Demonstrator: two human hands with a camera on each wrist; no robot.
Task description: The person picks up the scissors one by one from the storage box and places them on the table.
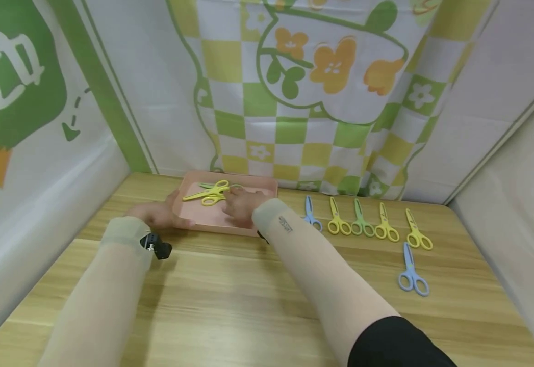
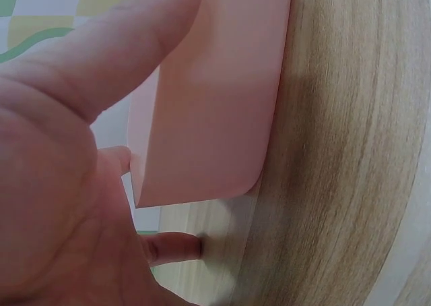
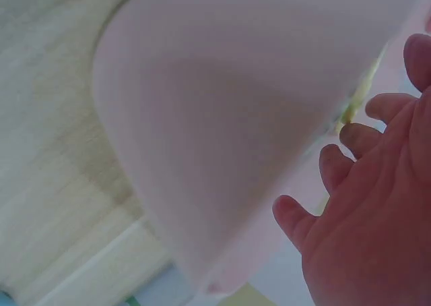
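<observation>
A shallow pink tray (image 1: 211, 222) stands near the back of the table. My left hand (image 1: 158, 213) holds its left front corner, with the thumb lying along the front wall (image 2: 209, 137) and the fingers round the side. Yellow scissors (image 1: 211, 195) lie in the tray, pointing left, over green scissors (image 1: 204, 185) that are partly hidden. Over the tray's right half, my right hand (image 1: 244, 204) has its fingertips close by the yellow scissors' handles. In the right wrist view its fingers (image 3: 337, 168) are spread and slightly bent, with nothing visible between them.
Right of the tray, several scissors stand in a row, including blue (image 1: 309, 211), yellow (image 1: 335, 214) and green (image 1: 357, 214) ones. Another blue pair (image 1: 409, 267) lies nearer, at the right. A patterned curtain (image 1: 257, 122) hangs behind the wooden table (image 1: 230, 295).
</observation>
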